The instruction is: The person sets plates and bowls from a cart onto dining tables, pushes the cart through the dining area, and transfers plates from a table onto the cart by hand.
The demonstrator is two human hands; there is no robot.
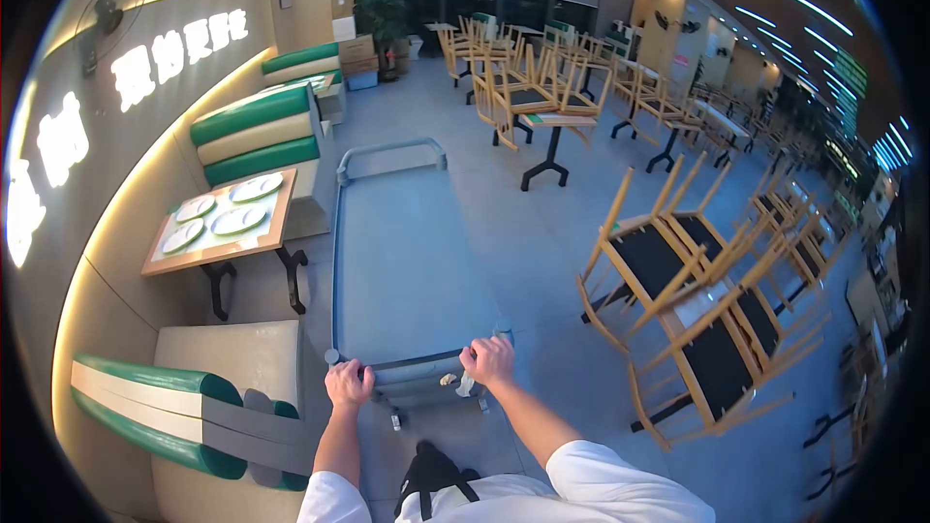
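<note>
A grey-blue cart [407, 261] with a long flat top stands in front of me, its far rail [392, 148] raised at the other end. My left hand [349, 384] is closed around the left end of the near push handle [412, 362]. Toward the handle's right end, my right hand [487, 360] grips it too. Just below the right hand hangs a small whitish crumpled thing [465, 385], too small to name. Caster wheels [395, 419] show beneath the near end.
On the left, a table [155, 260] bears several plates [239, 221] between green and cream booth seats [257, 136]. Upturned chairs [649, 257] lie on tables at right, legs sticking out. More stacked chairs [533, 87] stand ahead. Grey floor [484, 203] runs between; a potted plant [380, 15] stands far back.
</note>
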